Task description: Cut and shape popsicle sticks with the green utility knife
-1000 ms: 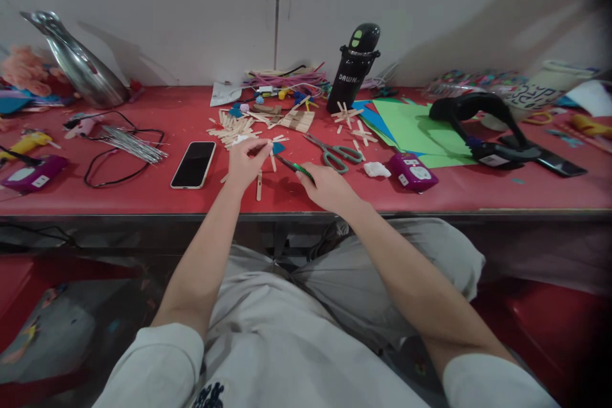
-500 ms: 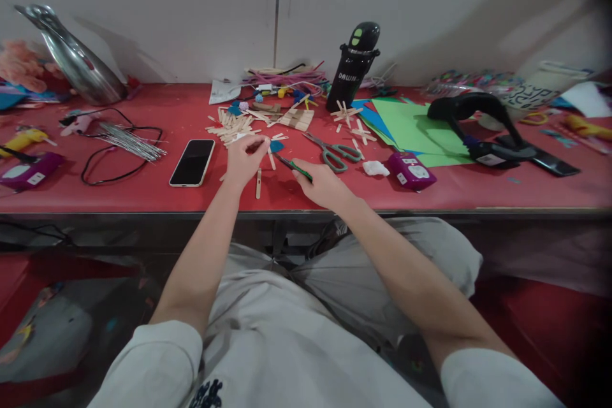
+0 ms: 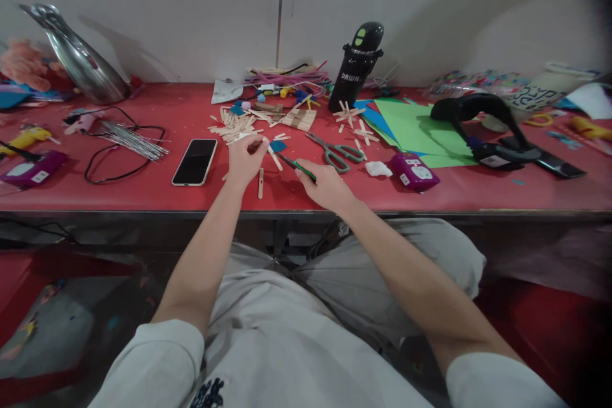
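My left hand (image 3: 245,158) is closed in a pinch on one end of a wooden craft stick (image 3: 275,159), which slants down to the right. In my right hand (image 3: 327,186) is a slim green-handled tool (image 3: 305,171). Its narrow dark tip points at the stick; whether the two touch I cannot tell. Below them a craft stick with a small hole (image 3: 261,183) lies on the red table. A blue piece (image 3: 278,146) rests just behind the held stick. The heap of craft sticks (image 3: 234,124) spreads behind my left hand.
Grey-handled scissors (image 3: 337,153) lie right of centre, near a white crumpled lump (image 3: 378,169) and a purple box (image 3: 415,172). A phone (image 3: 194,162) is on the left, beside metal rods (image 3: 136,141). Behind stand a black bottle (image 3: 356,70) and green paper (image 3: 411,127).
The held craft stick has swung so its free end points further right, toward the tool's tip. Both hands keep their grips. The whole view has shifted slightly.
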Motion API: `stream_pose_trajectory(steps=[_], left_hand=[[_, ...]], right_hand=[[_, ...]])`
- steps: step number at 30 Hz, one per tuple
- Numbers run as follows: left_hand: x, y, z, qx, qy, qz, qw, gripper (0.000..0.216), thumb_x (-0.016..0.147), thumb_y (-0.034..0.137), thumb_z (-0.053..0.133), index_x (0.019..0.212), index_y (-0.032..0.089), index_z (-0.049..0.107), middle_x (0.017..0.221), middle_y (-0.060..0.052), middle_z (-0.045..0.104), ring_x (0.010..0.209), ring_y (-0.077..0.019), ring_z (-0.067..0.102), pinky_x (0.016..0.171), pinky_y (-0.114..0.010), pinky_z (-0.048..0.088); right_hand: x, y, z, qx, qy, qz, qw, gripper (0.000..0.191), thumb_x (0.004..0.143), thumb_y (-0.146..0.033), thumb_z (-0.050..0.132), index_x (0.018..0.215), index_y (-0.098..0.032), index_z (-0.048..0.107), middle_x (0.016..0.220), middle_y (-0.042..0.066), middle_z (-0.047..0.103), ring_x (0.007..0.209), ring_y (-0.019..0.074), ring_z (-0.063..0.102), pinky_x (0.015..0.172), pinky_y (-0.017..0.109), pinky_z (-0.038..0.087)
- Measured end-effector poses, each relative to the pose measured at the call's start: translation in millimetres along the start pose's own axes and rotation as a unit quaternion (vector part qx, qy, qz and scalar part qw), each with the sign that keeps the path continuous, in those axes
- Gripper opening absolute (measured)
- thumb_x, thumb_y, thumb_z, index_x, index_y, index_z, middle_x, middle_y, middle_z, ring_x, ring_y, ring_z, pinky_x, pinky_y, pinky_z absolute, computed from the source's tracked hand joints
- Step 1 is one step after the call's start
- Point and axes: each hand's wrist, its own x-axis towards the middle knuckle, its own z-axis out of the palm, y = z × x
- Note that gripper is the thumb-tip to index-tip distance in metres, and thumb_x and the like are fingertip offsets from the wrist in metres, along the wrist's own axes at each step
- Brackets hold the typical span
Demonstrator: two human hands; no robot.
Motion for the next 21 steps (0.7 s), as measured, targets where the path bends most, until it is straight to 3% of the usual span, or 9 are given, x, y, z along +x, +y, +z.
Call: stream_pose_trajectory(steps=[6, 21], left_hand=[[2.4, -6.9, -1.5, 0.000, 0.013, -0.034, 0.999, 0.008, 0.080, 0.025, 0.071, 0.077, 0.018, 0.074, 0.073, -0.003, 0.075, 0.070, -0.0186, 0.069, 0.069, -0.032, 0.057], [-0.6, 1.4, -0.3, -0.009, 0.000, -0.003, 1.000, 0.008, 0.080, 0.026, 0.069, 0.078, 0.019, 0.074, 0.076, -0.003, 0.075, 0.071, -0.0176, 0.069, 0.069, -0.031, 0.057]], right_hand=[[-0.6, -1.9, -0.2, 0.004, 0.009, 0.005, 1.000, 0.044, 0.099, -0.030, 0.045, 0.135, -0.014, 0.065, 0.129, 0.013, 0.072, 0.122, 0.0279, 0.068, 0.106, 0.041, 0.052], [1.6, -1.9, 3.8, -0.004, -0.010, 0.002, 1.000, 0.042, 0.099, -0.029, 0.046, 0.133, -0.015, 0.066, 0.128, 0.013, 0.073, 0.120, 0.0301, 0.069, 0.106, 0.044, 0.052]])
